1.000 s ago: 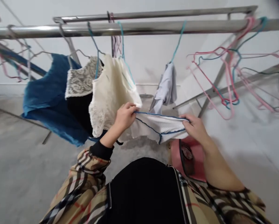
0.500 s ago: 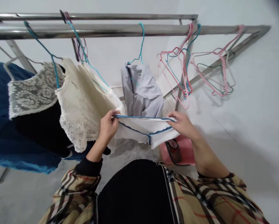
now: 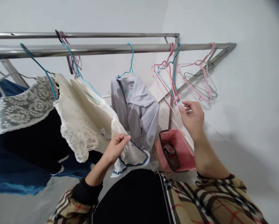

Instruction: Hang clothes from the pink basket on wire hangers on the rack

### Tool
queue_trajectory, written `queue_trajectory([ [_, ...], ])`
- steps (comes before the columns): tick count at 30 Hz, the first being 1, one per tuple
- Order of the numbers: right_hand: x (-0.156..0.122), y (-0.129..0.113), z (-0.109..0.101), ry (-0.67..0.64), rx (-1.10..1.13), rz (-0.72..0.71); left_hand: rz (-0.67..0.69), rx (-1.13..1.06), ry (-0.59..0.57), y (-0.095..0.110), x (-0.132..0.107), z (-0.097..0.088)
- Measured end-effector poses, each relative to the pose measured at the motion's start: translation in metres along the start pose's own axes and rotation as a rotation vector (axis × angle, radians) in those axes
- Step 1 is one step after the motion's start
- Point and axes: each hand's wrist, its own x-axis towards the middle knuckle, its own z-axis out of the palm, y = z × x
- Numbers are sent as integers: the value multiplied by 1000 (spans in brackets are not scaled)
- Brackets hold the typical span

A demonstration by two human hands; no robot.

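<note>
My left hand (image 3: 118, 146) pinches the edge of a white garment with blue trim (image 3: 136, 155), which hangs down in loose folds below the fingers. The garment's upper end meets the cream lace top (image 3: 76, 121) on a turquoise hanger; I cannot tell whether they are joined. My right hand (image 3: 192, 118) is raised on the right, fingers loosely curled and apart, holding nothing. Its thumb is close to the lower corner of a pink hanger (image 3: 165, 90). Behind my left hand, a light grey shirt (image 3: 139, 105) hangs from a turquoise hanger (image 3: 131, 62).
A metal rail (image 3: 95, 49) crosses the view, with a second rail (image 3: 95, 35) behind it. Pink and green hangers (image 3: 207, 81) hang at its right end. A pink basket (image 3: 185, 152) with a dark item inside stands on the floor. Black and blue clothes (image 3: 32, 140) hang at left.
My right hand has let go of the white garment and risen toward the pink hangers. The garment, stretched between both hands before, now droops from my left hand, which is lower.
</note>
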Motion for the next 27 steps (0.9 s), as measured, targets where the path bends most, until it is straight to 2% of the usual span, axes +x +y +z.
queue_trajectory([
  [1,5,6,7,-8,-56,6,-4,32,-21,-2,-1,1],
  [4,15,21,29,-143,-120,60,-62,39,-65,-6,-1,2],
  [9,18,20,47,-180,159,92,-131,-93,-38,-8,-1,-1],
  [14,15,2,43,-138,326,135,-174,-182,-24,-4,-1,-2],
  [18,8,-9,37,-112,420,152,-210,-239,-79,-3,-1,0],
  [22,1,-15,28,-67,460,152,-218,-281,-132,0,0,0],
  [27,2,-17,21,-30,447,121,-230,-317,-104,3,4,2],
])
